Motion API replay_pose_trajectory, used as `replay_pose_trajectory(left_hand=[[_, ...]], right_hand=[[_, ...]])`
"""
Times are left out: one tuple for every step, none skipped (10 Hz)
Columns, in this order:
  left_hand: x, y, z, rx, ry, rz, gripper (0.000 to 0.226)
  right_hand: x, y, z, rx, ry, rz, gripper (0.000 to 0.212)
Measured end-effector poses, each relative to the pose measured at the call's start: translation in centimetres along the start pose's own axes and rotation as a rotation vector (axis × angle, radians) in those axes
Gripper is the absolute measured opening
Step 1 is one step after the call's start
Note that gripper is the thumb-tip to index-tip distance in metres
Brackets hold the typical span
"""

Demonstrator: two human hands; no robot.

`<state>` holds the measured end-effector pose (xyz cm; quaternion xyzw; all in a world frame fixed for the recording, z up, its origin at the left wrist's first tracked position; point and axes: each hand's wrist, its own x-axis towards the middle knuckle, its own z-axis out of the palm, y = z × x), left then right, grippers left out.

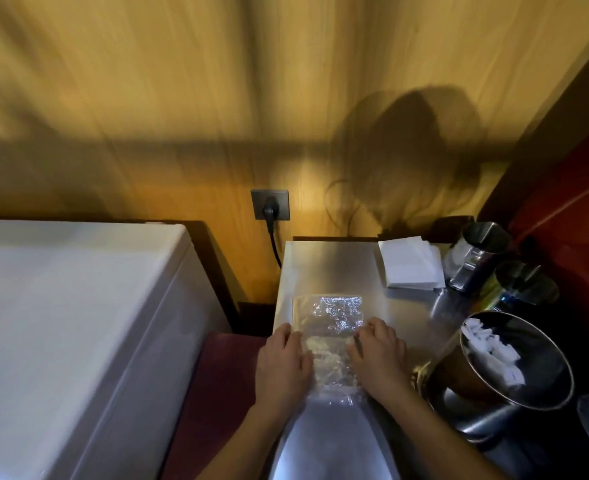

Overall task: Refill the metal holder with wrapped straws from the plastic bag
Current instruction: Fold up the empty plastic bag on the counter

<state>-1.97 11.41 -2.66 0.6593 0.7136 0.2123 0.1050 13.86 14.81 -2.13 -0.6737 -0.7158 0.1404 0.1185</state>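
A clear plastic bag lies flat on the steel counter, with pale wrapped straws showing through its near half. My left hand rests on the bag's left edge, and my right hand presses on its right edge. Both hands lie palm down with fingers on the plastic. A shiny metal holder stands at the right, tilted toward me, with white wrapped straw ends visible inside along one side.
A white napkin stack sits at the counter's back right. Two metal cups stand beside it. A white appliance fills the left. A plugged wall socket sits on the wooden wall behind.
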Motion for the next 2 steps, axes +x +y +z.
replay_pose_trajectory(left_hand=[[0.5,-0.1,-0.8,0.02,-0.018,0.031,0.047],[2.0,0.5,-2.6,-0.017,0.034,0.022,0.051]], right_hand=[[0.5,-0.3,-0.9,0.018,-0.093,-0.025,0.027],[1.2,-1.2,-2.8,0.047,-0.081,-0.069,0.033]])
